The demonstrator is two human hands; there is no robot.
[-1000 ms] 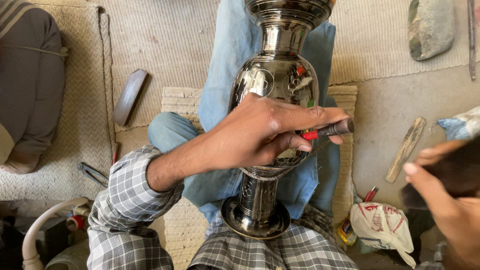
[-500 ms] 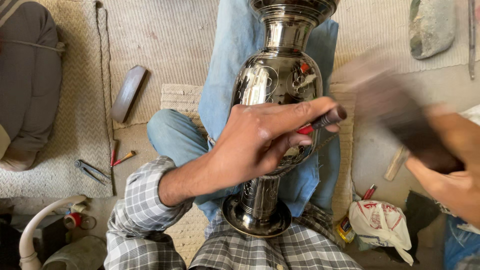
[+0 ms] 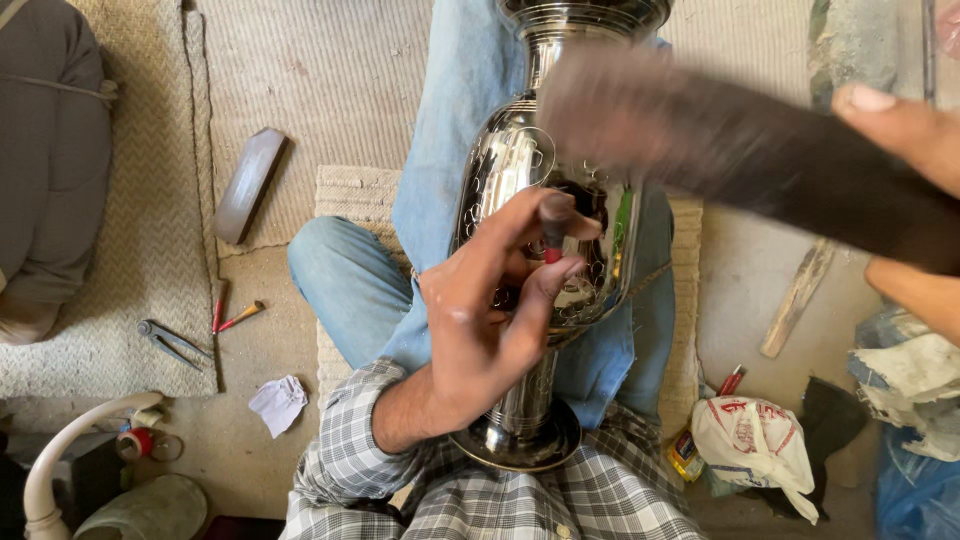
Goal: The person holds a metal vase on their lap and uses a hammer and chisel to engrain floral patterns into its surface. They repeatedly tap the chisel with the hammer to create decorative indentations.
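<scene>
A tall polished metal vase [image 3: 530, 160] lies across my lap, its round foot toward my waist. My left hand [image 3: 490, 310] rests on the vase's belly and pinches a small dark punch with a red band [image 3: 552, 228], its tip set against the metal. My right hand [image 3: 905, 130] grips a long dark mallet [image 3: 720, 140], which is blurred with motion above the vase's neck and the punch. Engraved patterns show on the vase's side.
A flat dark block [image 3: 248, 185] lies on the woven mat at left. Metal dividers [image 3: 172, 342] and small red-handled tools [image 3: 232, 312] lie on the floor with a crumpled paper [image 3: 278, 402]. A wooden stick [image 3: 797, 297] and a white bag [image 3: 757, 440] lie at right.
My right hand has swung the mallet up and leftward over the vase. My left hand has turned the punch from lying sideways to standing upright on the vase.
</scene>
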